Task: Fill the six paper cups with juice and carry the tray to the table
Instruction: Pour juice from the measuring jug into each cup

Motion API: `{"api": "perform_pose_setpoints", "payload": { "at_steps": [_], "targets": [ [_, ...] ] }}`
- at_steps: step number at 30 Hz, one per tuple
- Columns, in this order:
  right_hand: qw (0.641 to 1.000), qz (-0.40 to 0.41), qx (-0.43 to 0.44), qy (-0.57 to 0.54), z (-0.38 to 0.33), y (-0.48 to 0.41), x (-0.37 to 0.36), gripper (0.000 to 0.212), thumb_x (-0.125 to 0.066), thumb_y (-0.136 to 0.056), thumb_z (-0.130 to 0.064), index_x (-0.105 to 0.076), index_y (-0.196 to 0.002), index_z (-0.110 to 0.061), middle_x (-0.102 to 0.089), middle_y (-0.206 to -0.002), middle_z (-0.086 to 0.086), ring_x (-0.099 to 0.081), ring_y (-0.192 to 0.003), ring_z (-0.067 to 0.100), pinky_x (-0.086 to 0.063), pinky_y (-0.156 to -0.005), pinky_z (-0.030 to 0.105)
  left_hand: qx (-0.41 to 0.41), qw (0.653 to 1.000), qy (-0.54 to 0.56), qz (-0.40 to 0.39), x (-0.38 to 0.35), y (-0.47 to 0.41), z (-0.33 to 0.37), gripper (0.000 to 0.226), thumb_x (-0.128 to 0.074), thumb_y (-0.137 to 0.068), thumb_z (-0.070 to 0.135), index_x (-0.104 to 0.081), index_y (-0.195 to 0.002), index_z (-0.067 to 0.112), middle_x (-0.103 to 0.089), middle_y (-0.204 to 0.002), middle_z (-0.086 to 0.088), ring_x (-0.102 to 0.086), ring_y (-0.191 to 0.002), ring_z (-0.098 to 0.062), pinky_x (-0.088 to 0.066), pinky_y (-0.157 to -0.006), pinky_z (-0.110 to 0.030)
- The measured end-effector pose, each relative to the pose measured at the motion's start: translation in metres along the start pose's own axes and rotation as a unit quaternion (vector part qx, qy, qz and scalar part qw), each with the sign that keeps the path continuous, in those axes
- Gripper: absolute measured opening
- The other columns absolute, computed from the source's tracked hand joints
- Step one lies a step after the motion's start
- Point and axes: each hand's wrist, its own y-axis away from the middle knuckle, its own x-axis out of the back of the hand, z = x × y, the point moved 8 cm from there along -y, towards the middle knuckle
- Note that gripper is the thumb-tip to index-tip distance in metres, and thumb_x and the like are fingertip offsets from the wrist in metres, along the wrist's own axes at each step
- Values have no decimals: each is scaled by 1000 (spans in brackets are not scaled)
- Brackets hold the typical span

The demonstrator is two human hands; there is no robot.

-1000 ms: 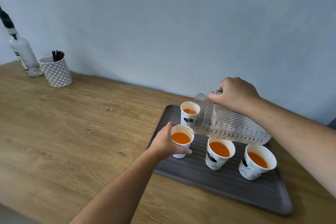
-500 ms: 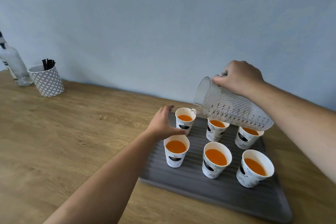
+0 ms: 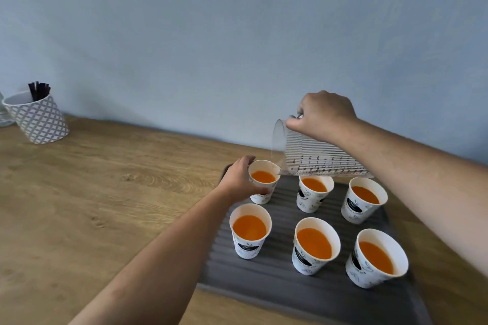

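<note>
The wooden surface (image 3: pixel 105 206) runs along a pale blue wall and carries a dark grey ribbed tray (image 3: pixel 277 285) at its right end. Above the tray's far edge a clear ribbed pitcher (image 3: pixel 317 158) lies tipped nearly onto its side, its mouth over the back-left cup (image 3: pixel 261 199). The pitcher's wall looks see-through from end to end. The right grip (image 3: pixel 324 113) is clenched around the pitcher's top near the rim.

Far off to the left stands a patterned holder (image 3: pixel 39 121) with a few dark sticks (image 3: pixel 39 90) poking out of it.

Six white printed paper cups stand upright on the tray in two rows of three, each apart from its neighbours. All hold orange juice (image 3: pixel 249 227): the back-middle cup (image 3: pixel 314 192), back-right cup (image 3: pixel 365 198), front-left cup (image 3: pixel 249 245), front-middle cup (image 3: pixel 314 258) and front-right cup (image 3: pixel 377 272) sit well filled, and the back-left cup's level lies lower in its wall. The left grip (image 3: pixel 237 182) is wrapped round the back-left cup's side, grasping it with thumb in front and fingers behind.
</note>
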Motion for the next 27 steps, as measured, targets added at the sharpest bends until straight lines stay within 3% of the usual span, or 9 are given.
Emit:
{"api": "perform_pose_setpoints", "payload": {
  "at_steps": [7,13,27],
  "targets": [
    [999,-1,29,20,-10,-6,-9,41,-53,-81,-41,-48,-51,-14,-45,-51,0,-44,-53,21,-30,-52,25,4,1000,18,18,-2,-5,-2,89,-85,-63,39,-40,-138,20,-53,-135,0,-52,-117,-17,-45,-93,-29],
    [999,-4,45,23,-16,-7,-12,40,-52,-82,-43,-57,-57,-14,-48,-54,0,-51,-59,22,-44,-61,30,-2,999,29,21,-1,-3,0,84,-85,-64,35,-43,-135,19,-55,-130,-1,-53,-113,-15,-44,-88,-24],
    [999,2,44,31,-14,-8,-15,39,-52,-83,-42,-60,-60,-12,-47,-53,-1,-44,-53,19,-37,-56,26,1,999,43,17,-1,-1,-1,82,-85,-65,34,-43,-134,19,-56,-129,0,-52,-107,-12,-43,-84,-23]
  ]
}}
